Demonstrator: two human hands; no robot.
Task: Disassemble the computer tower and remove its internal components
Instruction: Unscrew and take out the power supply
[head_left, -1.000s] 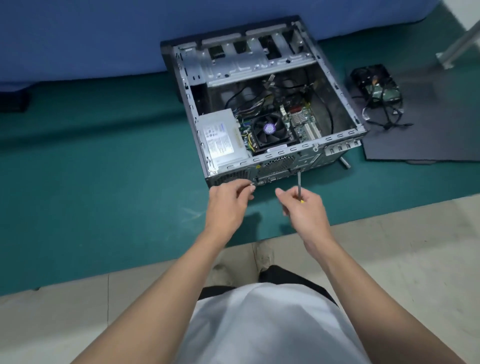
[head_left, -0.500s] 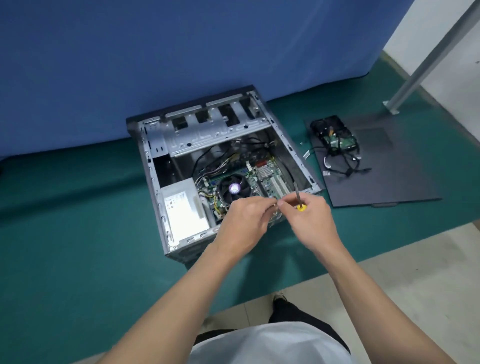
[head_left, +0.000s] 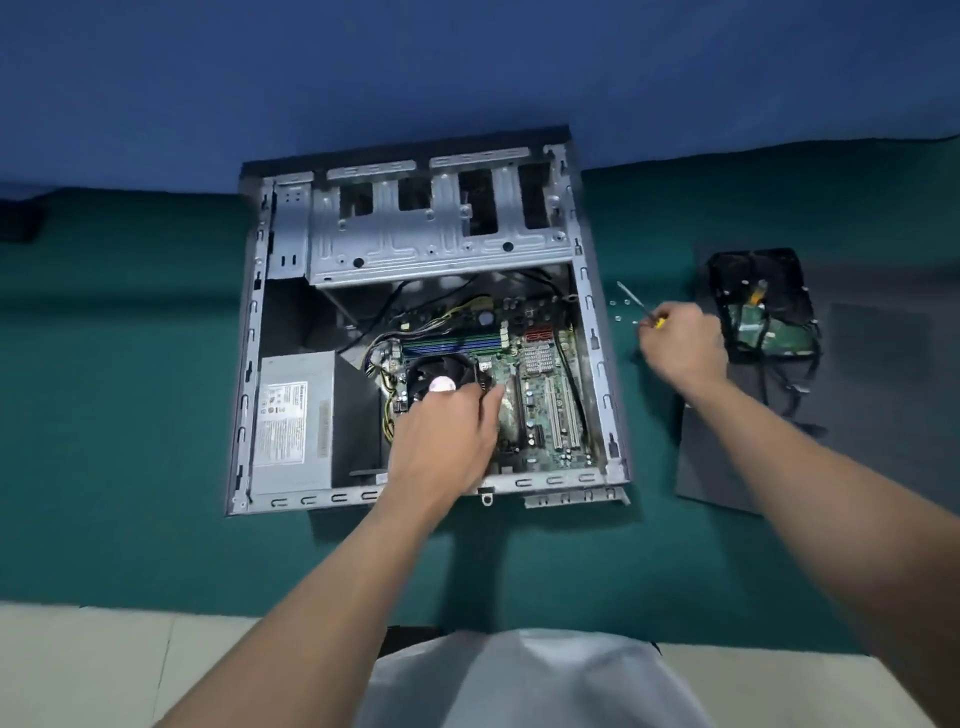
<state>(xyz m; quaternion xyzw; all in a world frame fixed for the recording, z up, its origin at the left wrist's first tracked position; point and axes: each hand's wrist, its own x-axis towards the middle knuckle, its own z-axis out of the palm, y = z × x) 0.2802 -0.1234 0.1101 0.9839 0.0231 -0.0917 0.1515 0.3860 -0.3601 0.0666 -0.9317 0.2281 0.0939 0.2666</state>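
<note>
The computer tower (head_left: 592, 322) is lying on its side on the green floor mat (head_left: 130, 415), open side up, back edge toward the blue cloth (head_left: 467, 67); inside you can see the silver drive cage (head_left: 441, 244) at the far end, the power supply (head_left: 293, 421) in the near left corner, and the motherboard (head_left: 548, 410) with its CPU fan (head_left: 441, 376) on the right; the power supply has a white label, but the print is way too blurry to read, so no brand from me.

The left grip (head_left: 441, 441) is reaching into the case, fingers down over the near side of the fan; can't tell whether it's actually got hold of anything.

The right grip (head_left: 683, 348) is outside the case on the right, fingers pinched round a screwdriver (head_left: 635, 301) with a bit of yellow handle showing, its tip pointing away; a few loose screws (head_left: 618, 315) sit on the mat just beside it.

Further right a hard drive (head_left: 763, 317) with trailing black cables lies on a dark side panel (head_left: 717, 467); pale floor tiles (head_left: 104, 665) in the foreground.
</note>
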